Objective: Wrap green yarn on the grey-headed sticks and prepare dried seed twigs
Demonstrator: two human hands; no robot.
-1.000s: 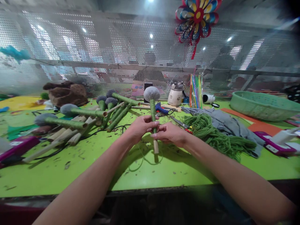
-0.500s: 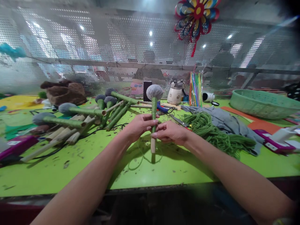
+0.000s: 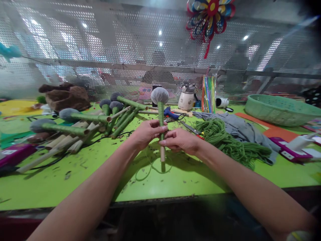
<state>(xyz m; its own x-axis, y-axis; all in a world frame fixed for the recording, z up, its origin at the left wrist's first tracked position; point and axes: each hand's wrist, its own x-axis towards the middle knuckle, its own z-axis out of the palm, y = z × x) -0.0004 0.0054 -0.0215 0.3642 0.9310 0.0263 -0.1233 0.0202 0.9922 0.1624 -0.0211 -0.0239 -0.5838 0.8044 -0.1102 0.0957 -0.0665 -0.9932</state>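
Bright green table top (image 3: pixel 175 182), littered with dark scraps, runs the full width. A perforated metal screen (image 3: pixel 112 50) stands along its far edge.

Left half of the table: a loose pile of green-wrapped sticks with grey padded heads (image 3: pixel 100 124), lying crosswise over bare wooden ones. A brown plush heap (image 3: pixel 65 97) sits beyond it, towards the far left corner.

Far right corner: a pale green plastic basket (image 3: pixel 278 113).

Right of centre: a crumpled grey cloth (image 3: pixel 240 129), with a hank of green yarn (image 3: pixel 225 140) lying on and in front of it.

A many-coloured pinwheel (image 3: pixel 209 13) hangs on the screen above.

Far edge, near the middle: a clear packet of coloured straws (image 3: pixel 208 95), upright. A white lidded jar (image 3: pixel 186 98) is just left of it.

Both forearms reach in from the near edge.

The left hand (image 3: pixel 145 134) is closed around the shaft of a yarn-wrapped stick with a round grey fabric head (image 3: pixel 161 115). The thumb is on the near side.

The right hand (image 3: pixel 182 140) pinches the same shaft from the other side. Its fingertips touch those of the left.

The stick is held upright above the middle of the table, clear of the surface. The head is up and the bare wooden end hangs below the hands.

A thin green strand (image 3: pixel 147 169) loops on the table beneath.
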